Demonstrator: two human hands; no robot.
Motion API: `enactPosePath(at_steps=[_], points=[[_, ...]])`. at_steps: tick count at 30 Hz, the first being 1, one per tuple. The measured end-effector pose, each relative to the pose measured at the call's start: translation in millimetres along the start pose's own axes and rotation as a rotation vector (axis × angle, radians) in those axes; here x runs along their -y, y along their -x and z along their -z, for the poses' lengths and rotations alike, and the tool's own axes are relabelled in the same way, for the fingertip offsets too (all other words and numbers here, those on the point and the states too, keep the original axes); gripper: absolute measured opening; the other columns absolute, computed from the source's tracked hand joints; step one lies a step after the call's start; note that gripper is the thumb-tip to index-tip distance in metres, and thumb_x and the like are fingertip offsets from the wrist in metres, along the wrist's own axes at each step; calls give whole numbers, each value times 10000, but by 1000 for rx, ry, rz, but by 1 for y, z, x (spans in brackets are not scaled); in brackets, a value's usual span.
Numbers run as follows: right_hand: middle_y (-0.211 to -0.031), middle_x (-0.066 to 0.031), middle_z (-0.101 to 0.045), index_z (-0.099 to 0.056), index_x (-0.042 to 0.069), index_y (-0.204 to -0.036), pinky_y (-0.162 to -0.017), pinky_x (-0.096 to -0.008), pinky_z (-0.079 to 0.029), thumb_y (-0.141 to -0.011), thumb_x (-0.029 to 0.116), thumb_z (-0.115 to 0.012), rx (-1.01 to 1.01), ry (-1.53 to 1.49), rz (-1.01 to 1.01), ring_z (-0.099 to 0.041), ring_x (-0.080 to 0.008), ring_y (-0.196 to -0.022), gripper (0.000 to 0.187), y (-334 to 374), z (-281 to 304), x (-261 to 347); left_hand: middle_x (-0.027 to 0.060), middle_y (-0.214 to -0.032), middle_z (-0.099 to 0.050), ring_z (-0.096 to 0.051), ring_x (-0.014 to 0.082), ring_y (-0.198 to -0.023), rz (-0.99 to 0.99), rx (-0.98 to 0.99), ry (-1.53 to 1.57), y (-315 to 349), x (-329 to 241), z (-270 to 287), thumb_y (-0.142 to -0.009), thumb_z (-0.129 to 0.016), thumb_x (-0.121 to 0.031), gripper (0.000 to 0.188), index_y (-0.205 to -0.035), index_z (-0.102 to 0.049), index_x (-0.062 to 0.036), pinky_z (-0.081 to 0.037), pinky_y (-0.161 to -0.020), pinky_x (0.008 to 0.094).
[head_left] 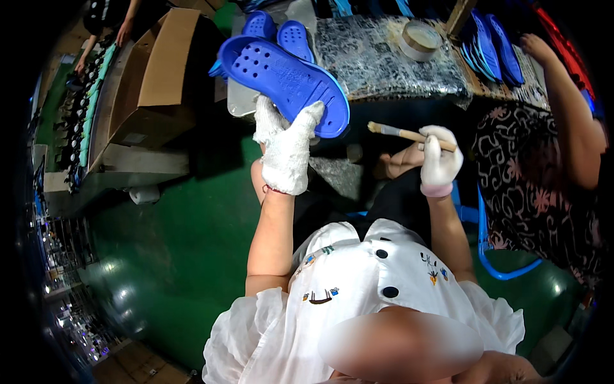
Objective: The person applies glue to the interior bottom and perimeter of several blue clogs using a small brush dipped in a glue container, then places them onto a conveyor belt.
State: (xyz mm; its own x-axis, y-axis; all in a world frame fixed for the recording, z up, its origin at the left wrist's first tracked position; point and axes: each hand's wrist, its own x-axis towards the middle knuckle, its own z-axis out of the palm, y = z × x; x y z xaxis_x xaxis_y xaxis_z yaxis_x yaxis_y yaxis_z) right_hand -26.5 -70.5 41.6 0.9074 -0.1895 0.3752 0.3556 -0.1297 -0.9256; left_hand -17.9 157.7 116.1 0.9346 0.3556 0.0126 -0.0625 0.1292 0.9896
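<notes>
My left hand [286, 150], in a white knit glove, grips a blue shoe sole [288, 83] by its near edge. The sole has rows of round holes in its wide end and is held up, tilted, above the edge of the work table. My right hand [440, 157], in a white glove with a pink cuff, is closed round the wooden handle of a small brush [403, 132]. Its bristles point left toward the sole but stay apart from it. More blue soles [294, 40] lie behind the held one.
A plastic-wrapped table [390, 77] bears a roll of tape [420, 40] and stacked blue soles [489, 48] at the right. A co-worker in a patterned garment [524, 179] sits close on my right. An open cardboard box [160, 70] and a conveyor [96, 109] stand left.
</notes>
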Motion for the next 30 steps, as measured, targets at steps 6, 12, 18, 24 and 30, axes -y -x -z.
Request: enactPosePath(at_steps=[6,12,18,24,30], points=[[-719,-24,-638,-666,50,-922,-594,-246,-479,-932,147,-606,53,108,-213,-596,-91,-622,115,56,-1,-145,-31,-555,-463,-405,67,-413,386,-4,302,-24,-31,-1,-880,-681,-338,252,-841,-588,-107,-255,-347,209],[-796,-114,-696,-689,94,-946,-703,-366,-522,-895,340,-594,170,365,-422,-686,-267,-771,269,48,-6,-167,-60,-495,-382,-321,57,-392,537,168,327,-29,-38,-12,-903,-616,-458,365,-776,-570,-119,-218,-350,208],[-868,-148,-696,-682,91,-937,-776,-408,-526,-873,376,-598,244,419,-520,-675,-328,-857,304,46,-11,-159,8,-824,-616,-482,55,-499,258,435,-34,-15,-28,-64,-886,-644,-199,455,-1284,-477,-57,-366,-409,179],[-817,-160,-686,-670,57,-886,-721,-391,-520,-880,295,-609,222,275,-502,-677,-324,-813,245,42,-3,-144,24,-775,-636,-506,49,-516,102,743,-227,-20,-3,-152,-828,-717,-223,552,-1292,-510,-7,-383,-424,183],[-826,-156,-679,-673,67,-871,-673,-382,-525,-868,231,-644,167,366,-304,-671,-334,-772,166,46,-9,-160,31,-739,-608,-524,70,-525,-105,867,-224,-45,12,-229,-848,-698,-205,395,-1158,-571,3,-421,-442,211]])
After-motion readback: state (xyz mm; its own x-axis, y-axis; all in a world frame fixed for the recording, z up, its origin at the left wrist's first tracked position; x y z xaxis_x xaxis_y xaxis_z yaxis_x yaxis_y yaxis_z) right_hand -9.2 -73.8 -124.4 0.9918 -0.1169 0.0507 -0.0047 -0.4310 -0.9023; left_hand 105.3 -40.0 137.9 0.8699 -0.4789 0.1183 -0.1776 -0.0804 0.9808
